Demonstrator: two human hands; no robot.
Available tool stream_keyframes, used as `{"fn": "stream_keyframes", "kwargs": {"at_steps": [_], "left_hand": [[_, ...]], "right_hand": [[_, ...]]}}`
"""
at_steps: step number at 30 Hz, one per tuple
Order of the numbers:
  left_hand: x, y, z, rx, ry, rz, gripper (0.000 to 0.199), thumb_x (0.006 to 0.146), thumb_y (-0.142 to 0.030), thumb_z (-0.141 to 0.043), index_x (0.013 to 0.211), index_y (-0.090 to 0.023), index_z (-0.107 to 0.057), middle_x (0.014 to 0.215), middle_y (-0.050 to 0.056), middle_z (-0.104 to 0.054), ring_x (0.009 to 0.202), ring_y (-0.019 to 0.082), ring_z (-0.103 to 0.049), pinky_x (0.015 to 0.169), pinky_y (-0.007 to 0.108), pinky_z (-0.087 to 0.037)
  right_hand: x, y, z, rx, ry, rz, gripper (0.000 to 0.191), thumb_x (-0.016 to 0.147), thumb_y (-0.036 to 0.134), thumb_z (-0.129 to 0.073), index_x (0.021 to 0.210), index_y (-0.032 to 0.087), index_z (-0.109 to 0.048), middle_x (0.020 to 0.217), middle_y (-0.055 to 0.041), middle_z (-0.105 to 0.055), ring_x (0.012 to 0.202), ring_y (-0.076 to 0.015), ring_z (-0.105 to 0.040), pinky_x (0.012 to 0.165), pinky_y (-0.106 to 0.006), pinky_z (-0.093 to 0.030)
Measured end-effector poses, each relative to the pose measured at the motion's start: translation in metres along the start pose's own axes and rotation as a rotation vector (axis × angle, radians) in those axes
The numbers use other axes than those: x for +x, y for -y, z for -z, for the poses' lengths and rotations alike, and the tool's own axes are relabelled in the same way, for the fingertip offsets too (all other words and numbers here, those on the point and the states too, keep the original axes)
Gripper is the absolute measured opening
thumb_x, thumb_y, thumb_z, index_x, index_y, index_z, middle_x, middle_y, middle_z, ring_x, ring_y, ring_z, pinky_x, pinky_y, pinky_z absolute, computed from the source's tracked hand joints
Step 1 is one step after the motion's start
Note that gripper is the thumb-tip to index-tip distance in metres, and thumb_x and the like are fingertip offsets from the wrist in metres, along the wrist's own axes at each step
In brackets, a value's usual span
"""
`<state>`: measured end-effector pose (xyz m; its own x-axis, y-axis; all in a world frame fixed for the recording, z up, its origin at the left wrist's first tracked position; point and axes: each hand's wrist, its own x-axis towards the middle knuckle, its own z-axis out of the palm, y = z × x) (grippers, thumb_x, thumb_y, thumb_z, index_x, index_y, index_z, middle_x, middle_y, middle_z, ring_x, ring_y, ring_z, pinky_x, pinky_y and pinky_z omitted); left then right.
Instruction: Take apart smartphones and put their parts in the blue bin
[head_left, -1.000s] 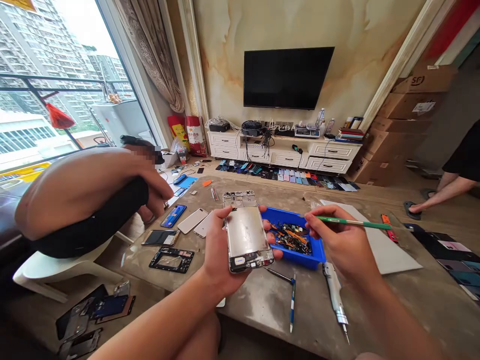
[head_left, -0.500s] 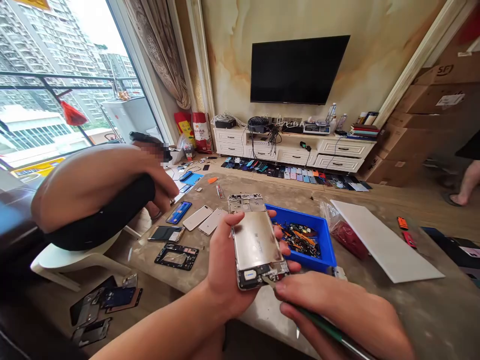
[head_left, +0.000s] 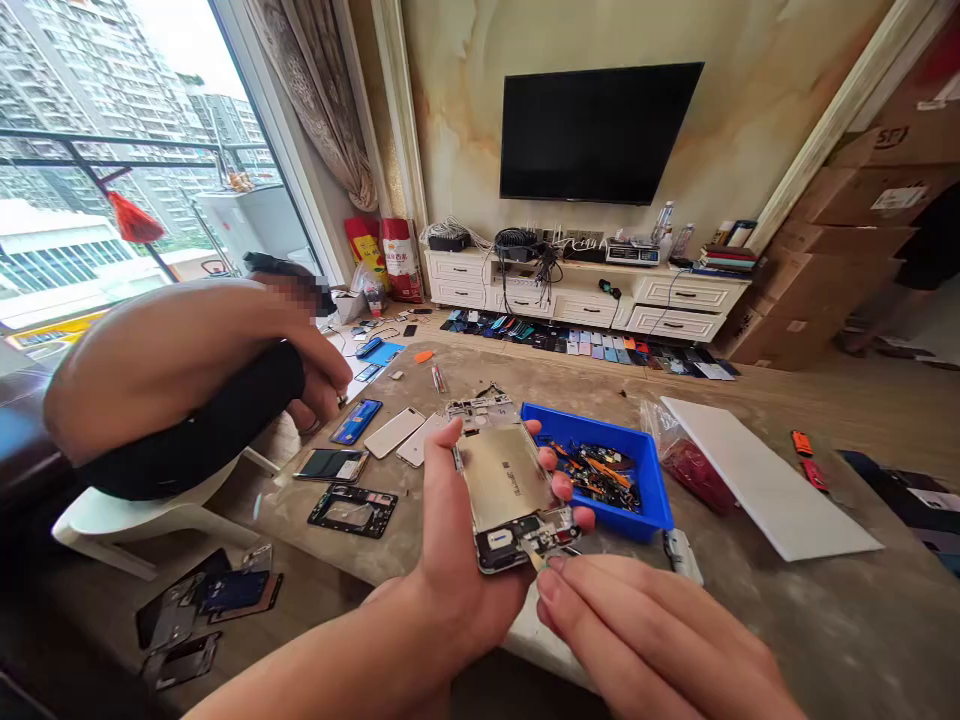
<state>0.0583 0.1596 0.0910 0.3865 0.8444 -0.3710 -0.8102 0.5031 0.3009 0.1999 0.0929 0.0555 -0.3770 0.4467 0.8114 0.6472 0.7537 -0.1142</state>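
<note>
My left hand is closed around an opened phone, thumb along its left edge and fingers around its right edge. The phone's back cover is off, baring a large silvery battery plate, the circuit board at the far end and black parts with a white patch at the near end. In my right hand is a thin pry tool, pinched between thumb and fingers. Its pale narrow tip touches or hovers over the phone's near end; I cannot tell which. My right hand covers the tool's handle.
A blue bin of small phone parts stands right of the phone. Phone shells and a black frame lie left. A white board leans on a bag at right. Another person crouches on a stool at left.
My right hand has turned, so the tool's green handle no longer shows. The phone has tilted slightly in my left hand. A person at far right has shifted position.
</note>
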Motion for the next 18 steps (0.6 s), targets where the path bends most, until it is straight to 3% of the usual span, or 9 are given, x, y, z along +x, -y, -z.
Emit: {"fn": "stream_keyframes", "kwargs": {"at_steps": [4, 7, 11, 14, 18], "left_hand": [[-0.002, -0.002, 0.000, -0.028, 0.013, -0.011, 0.056, 0.093, -0.059, -0.036, 0.096, -0.012, -0.065, 0.074, 0.008, -0.058, 0.058, 0.018, -0.056, 0.057, 0.036, -0.055], [-0.003, -0.005, -0.001, -0.064, 0.000, -0.016, 0.055, 0.094, -0.057, -0.035, 0.097, -0.011, -0.066, 0.074, 0.008, -0.058, 0.060, 0.018, -0.057, 0.057, 0.035, -0.055], [-0.001, -0.009, 0.000, -0.065, -0.020, -0.047, 0.054, 0.095, -0.055, -0.034, 0.095, -0.011, -0.066, 0.073, 0.008, -0.059, 0.060, 0.019, -0.059, 0.058, 0.036, -0.056], [0.004, -0.013, 0.004, -0.036, 0.010, -0.072, 0.051, 0.094, -0.053, -0.035, 0.091, -0.012, -0.065, 0.072, 0.007, -0.058, 0.059, 0.018, -0.059, 0.058, 0.035, -0.056], [0.007, -0.013, 0.009, 0.016, 0.044, -0.073, 0.049, 0.094, -0.054, -0.038, 0.090, -0.014, -0.065, 0.071, 0.005, -0.058, 0.057, 0.017, -0.058, 0.058, 0.033, -0.055]], "right_hand": [[-0.004, -0.003, -0.013, -0.130, -0.092, 0.166, 0.023, 0.096, 0.008, -0.056, 0.099, 0.017, -0.076, 0.104, -0.0016, -0.079, 0.095, -0.0140, -0.076, 0.110, -0.021, -0.045], [-0.005, -0.001, -0.018, -0.161, -0.087, 0.174, 0.021, 0.096, 0.010, -0.057, 0.100, 0.018, -0.076, 0.104, -0.0026, -0.079, 0.094, -0.0163, -0.076, 0.105, -0.023, -0.051], [-0.004, 0.002, -0.022, -0.099, -0.100, 0.102, 0.024, 0.096, 0.015, -0.057, 0.114, 0.019, -0.074, 0.103, -0.0053, -0.079, 0.092, -0.0195, -0.077, 0.093, -0.024, -0.059], [0.001, -0.003, -0.020, 0.085, -0.035, 0.022, 0.030, 0.097, 0.013, -0.054, 0.123, 0.016, -0.069, 0.102, -0.0077, -0.078, 0.092, -0.0174, -0.076, 0.085, -0.020, -0.061], [0.015, -0.016, -0.009, 0.326, 0.088, -0.087, 0.025, 0.090, 0.005, -0.064, 0.111, 0.014, -0.073, 0.098, -0.0067, -0.077, 0.087, -0.0137, -0.075, 0.086, -0.017, -0.059]]}}
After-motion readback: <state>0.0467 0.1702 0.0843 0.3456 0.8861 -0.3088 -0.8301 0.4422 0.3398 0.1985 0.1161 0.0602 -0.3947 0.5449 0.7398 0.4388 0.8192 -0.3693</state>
